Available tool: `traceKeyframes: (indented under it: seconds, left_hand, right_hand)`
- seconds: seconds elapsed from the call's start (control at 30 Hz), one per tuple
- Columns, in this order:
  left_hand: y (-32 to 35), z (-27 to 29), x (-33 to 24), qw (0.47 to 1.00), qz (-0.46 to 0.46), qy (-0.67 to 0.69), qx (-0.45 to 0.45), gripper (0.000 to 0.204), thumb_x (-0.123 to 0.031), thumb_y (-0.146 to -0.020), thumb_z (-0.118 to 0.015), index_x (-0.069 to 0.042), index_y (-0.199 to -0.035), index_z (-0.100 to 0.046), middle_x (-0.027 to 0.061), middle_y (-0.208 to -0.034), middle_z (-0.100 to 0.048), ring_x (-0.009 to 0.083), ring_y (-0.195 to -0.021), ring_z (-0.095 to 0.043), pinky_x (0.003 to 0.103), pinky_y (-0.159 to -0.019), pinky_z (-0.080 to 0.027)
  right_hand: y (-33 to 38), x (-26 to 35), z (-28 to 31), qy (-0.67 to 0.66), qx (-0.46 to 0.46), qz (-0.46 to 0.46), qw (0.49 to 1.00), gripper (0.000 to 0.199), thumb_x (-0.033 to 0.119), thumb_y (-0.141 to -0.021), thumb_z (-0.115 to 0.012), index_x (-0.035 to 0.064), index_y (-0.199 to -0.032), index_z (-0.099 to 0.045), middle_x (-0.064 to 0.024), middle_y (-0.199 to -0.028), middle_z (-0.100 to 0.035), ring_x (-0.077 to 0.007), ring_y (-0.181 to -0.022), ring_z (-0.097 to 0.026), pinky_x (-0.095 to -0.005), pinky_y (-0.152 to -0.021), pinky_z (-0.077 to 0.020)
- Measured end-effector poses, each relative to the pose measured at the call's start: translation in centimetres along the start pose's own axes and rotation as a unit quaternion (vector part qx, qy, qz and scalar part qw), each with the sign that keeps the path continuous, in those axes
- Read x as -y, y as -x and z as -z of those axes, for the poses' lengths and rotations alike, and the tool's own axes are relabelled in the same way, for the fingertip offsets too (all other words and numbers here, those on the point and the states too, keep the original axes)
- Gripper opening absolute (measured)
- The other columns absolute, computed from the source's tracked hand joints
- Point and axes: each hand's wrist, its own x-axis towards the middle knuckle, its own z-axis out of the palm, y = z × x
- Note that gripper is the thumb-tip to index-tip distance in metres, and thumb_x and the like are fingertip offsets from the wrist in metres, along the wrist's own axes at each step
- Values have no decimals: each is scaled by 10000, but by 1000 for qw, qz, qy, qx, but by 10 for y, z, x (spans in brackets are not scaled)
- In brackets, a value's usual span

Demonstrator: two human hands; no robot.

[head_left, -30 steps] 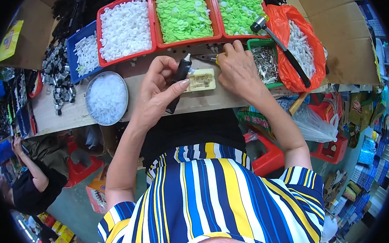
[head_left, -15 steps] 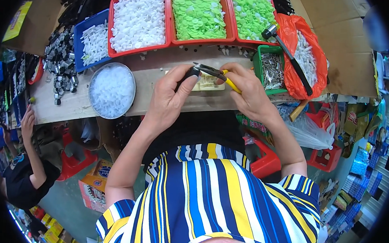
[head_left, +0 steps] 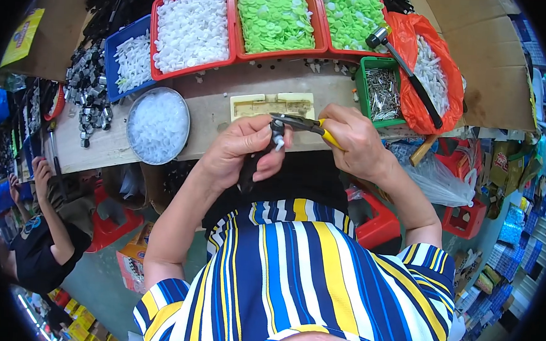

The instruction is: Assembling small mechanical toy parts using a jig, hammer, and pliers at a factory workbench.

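Observation:
My right hand (head_left: 356,143) is closed around the yellow handles of black-jawed pliers (head_left: 303,123). The jaws point left and meet the top end of a small black part (head_left: 277,131), from which a white tip sticks out. My left hand (head_left: 240,149) grips this black part between thumb and fingers; its lower end runs dark down below the fingers. Just beyond both hands lies a cream-coloured block (head_left: 245,109) with a recessed, worn middle, flat on the wooden bench. Whether the jaws bite on the part I cannot tell.
Red trays of white pieces (head_left: 192,30) and green pieces (head_left: 274,21) line the bench. A round metal dish (head_left: 187,138), a blue tray (head_left: 111,57), a green metal-pin box (head_left: 362,92) and a hammer (head_left: 416,85) flank them. Another person's hand (head_left: 40,174) is at left.
Both my hands have come nearer to my body, uncovering the cream block. The black part has turned, and its white tip now shows. At the left, the other person's hand has dropped lower.

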Motion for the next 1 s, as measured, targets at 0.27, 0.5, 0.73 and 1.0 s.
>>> traceKeyframes:
  seconds: [0.27, 0.5, 0.73, 1.0]
  left_hand:
    - [6, -2, -5, 998, -19, 47, 41, 352, -333, -988, -588, 14, -1051, -576, 23, -637, -497, 107, -512, -454, 236, -491, -377]
    - [72, 2, -21, 894, 158, -374, -191, 275, -250, -997, -563, 14, -1048, -624, 9, -668, -555, 79, -598, -537, 237, -574, -435]
    - [130, -5, -32, 673, 206, -665, -251, 285, -174, -889, -687, 43, -1074, -683, 221, -902, -703, 326, -818, -699, 361, -720, -530]
    - [71, 25, -133, 596, -65, -727, -335, 192, -128, -890, -686, 29, -989, -731, 124, -867, -738, 146, -759, -689, 283, -689, -533]
  right_hand:
    - [-9, 8, -1, -14, 1, 2, 1000, 192, -59, -678, -594, -13, -863, -573, -164, -1031, -587, -362, -909, -594, -408, -790, -470]
    - [-2, -16, -3, 61, 5, -72, 996, 330, -43, -695, -607, -3, -1022, -581, -150, -1222, -557, -348, -1143, -544, -444, -982, -403]
    - [-8, -34, -19, 228, 12, -122, 966, 250, 49, -785, -632, 26, -1034, -628, -146, -1251, -546, -304, -1215, -505, -539, -1047, -363]
    - [-12, -42, -29, 270, 34, -151, 950, 226, 79, -843, -566, 10, -1051, -620, -162, -1310, -527, -323, -1301, -455, -559, -1092, -332]
